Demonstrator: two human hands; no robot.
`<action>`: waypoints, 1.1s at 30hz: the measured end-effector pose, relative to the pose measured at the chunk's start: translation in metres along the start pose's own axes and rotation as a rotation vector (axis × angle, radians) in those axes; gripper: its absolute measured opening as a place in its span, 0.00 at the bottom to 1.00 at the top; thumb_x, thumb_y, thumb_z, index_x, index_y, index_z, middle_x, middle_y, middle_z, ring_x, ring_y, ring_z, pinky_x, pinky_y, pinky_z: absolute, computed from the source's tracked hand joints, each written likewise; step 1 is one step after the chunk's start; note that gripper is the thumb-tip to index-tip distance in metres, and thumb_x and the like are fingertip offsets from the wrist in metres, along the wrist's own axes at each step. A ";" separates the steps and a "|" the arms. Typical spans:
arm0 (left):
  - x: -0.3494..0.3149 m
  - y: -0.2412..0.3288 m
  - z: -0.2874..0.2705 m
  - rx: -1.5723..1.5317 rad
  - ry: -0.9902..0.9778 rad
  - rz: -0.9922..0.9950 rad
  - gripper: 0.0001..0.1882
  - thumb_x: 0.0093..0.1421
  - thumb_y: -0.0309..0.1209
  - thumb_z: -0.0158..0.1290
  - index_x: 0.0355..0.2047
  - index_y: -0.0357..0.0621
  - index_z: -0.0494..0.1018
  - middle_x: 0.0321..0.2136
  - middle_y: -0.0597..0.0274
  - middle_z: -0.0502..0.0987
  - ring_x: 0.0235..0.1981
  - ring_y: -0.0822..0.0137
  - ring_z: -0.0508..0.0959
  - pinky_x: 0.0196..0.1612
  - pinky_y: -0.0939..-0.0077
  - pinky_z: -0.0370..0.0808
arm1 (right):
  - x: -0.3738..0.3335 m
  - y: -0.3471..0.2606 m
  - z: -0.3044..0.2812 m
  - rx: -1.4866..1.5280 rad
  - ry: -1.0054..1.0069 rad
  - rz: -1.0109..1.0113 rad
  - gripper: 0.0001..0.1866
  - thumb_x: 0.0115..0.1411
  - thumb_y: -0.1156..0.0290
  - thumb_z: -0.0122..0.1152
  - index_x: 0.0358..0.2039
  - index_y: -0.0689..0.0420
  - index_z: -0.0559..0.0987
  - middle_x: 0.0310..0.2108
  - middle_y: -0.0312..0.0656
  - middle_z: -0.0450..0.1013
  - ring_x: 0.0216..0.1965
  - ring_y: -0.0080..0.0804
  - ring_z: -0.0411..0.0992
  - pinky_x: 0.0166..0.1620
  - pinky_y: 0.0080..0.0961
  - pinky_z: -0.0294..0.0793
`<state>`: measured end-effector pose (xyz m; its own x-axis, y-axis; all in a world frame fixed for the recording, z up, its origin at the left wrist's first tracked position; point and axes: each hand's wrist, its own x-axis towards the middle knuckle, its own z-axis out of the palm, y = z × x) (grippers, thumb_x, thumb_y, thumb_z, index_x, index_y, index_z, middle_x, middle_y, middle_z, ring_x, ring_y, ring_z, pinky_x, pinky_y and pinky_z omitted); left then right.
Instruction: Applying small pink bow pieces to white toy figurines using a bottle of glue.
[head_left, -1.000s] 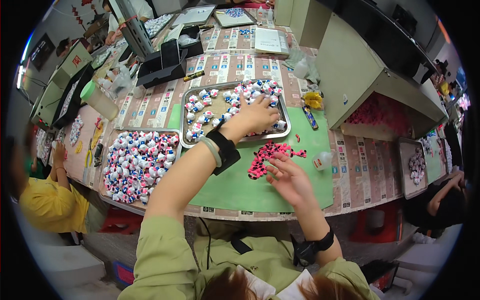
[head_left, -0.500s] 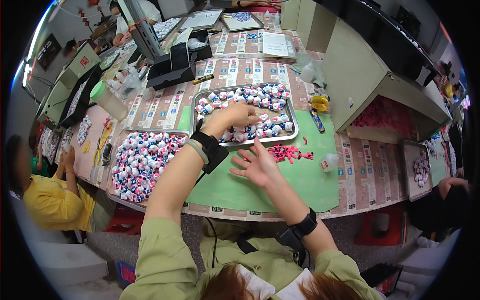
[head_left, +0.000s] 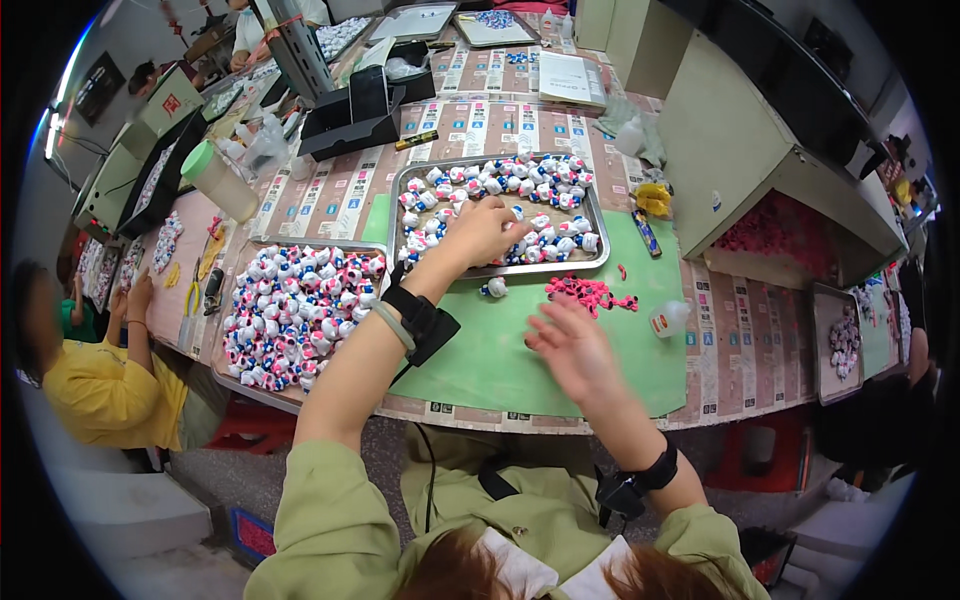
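- One small, rounded white figure (head_left: 494,287) is now noted on the flat green work mat (head_left: 480,365), just outside the near rim of the shallow rectangular metal tray (head_left: 552,267); none was seen there half a second ago.
- By this, a single piece is judged to be set apart from the batch, within reach of both hands.
- Further small white, blue and pink figures (head_left: 540,185) are contained in the tray, with bare base seen between the clusters.
- The left hand (head_left: 485,232) is placed over the tray's middle, fingers bent downward; whether a figure is gripped could not be established (the fingertips are hidden).
- The right hand (head_left: 575,345) has been drawn back from the tray's near rim; it is blurred, fingers spread, nothing seen held.
- Just beyond it, a loose heap of small pink-and-black pieces (head_left: 598,294) is found; contact is not confirmed.
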<state>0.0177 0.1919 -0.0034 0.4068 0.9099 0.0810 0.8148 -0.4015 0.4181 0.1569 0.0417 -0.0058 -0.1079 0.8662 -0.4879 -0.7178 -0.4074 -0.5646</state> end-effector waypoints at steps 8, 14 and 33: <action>0.001 -0.008 -0.015 -0.353 -0.173 0.006 0.22 0.50 0.47 0.51 0.30 0.37 0.74 0.34 0.53 0.69 0.33 0.63 0.71 0.36 0.74 0.67 | 0.031 0.034 0.036 0.246 -0.102 0.287 0.37 0.54 0.47 0.43 0.52 0.64 0.49 0.53 0.52 0.47 0.54 0.46 0.51 0.53 0.52 0.51; -0.036 0.005 -0.008 -0.317 -0.020 0.175 0.12 0.48 0.35 0.53 0.28 0.38 0.74 0.32 0.53 0.69 0.30 0.61 0.69 0.33 0.72 0.67 | 0.034 0.030 0.030 0.346 -0.184 0.276 0.28 0.57 0.46 0.37 0.50 0.53 0.55 0.51 0.45 0.52 0.53 0.45 0.52 0.52 0.55 0.50; -0.030 -0.046 -0.014 0.041 0.236 -0.173 0.16 0.54 0.40 0.44 0.33 0.40 0.73 0.33 0.49 0.72 0.38 0.54 0.70 0.42 0.65 0.65 | -0.008 0.025 0.027 0.376 -0.068 0.358 0.15 0.57 0.59 0.46 0.40 0.53 0.62 0.42 0.47 0.58 0.51 0.46 0.55 0.52 0.57 0.50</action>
<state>-0.0380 0.1846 -0.0122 0.1571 0.9624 0.2215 0.8818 -0.2377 0.4074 0.1212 0.0325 0.0020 -0.4270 0.7134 -0.5556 -0.8237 -0.5604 -0.0864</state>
